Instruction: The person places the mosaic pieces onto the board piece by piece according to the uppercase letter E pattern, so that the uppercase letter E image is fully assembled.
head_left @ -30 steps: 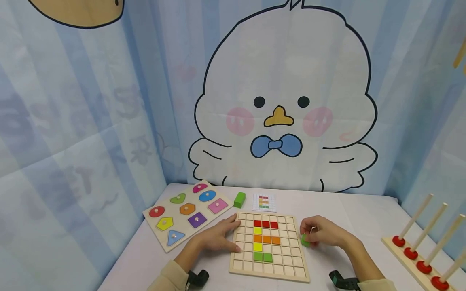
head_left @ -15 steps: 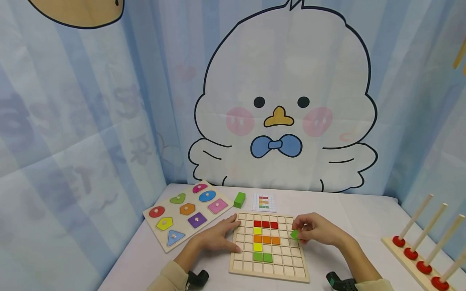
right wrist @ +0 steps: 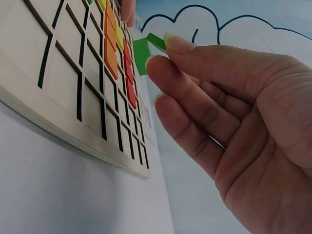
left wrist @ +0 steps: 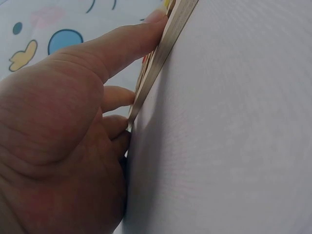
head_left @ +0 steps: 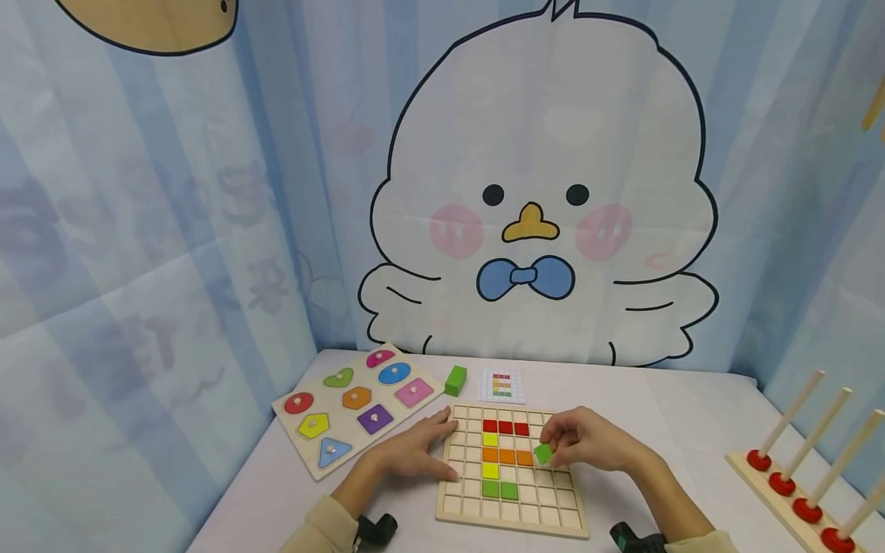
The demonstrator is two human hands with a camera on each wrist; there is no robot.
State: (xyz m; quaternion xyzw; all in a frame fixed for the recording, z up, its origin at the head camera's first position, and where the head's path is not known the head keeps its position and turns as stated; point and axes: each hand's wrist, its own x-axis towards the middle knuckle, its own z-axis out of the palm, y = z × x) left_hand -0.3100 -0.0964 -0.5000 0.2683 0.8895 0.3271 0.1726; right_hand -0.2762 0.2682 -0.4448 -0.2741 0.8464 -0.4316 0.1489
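Note:
A wooden grid board (head_left: 512, 524) lies flat on the table, with red, yellow, orange and green square tiles set in some of its cells. My left hand (head_left: 408, 449) rests at the board's left edge; its thumb (left wrist: 131, 46) and fingers touch the rim in the left wrist view. Between thumb and index finger my right hand (head_left: 588, 439) pinches a green square tile (head_left: 543, 454), held over the right part of the board. In the right wrist view this tile (right wrist: 156, 42) is seen almost edge-on, clear of the grid.
A small pattern card (head_left: 502, 385) lies behind the board, beside a green block (head_left: 455, 380). To the left is a knobbed shape puzzle (head_left: 332, 415). A wooden peg stand (head_left: 788, 491) with red rings stands at the right.
My right hand has lifted the green tile from beside the board's right edge and carried it left, over the grid. The left hand has stayed in place.

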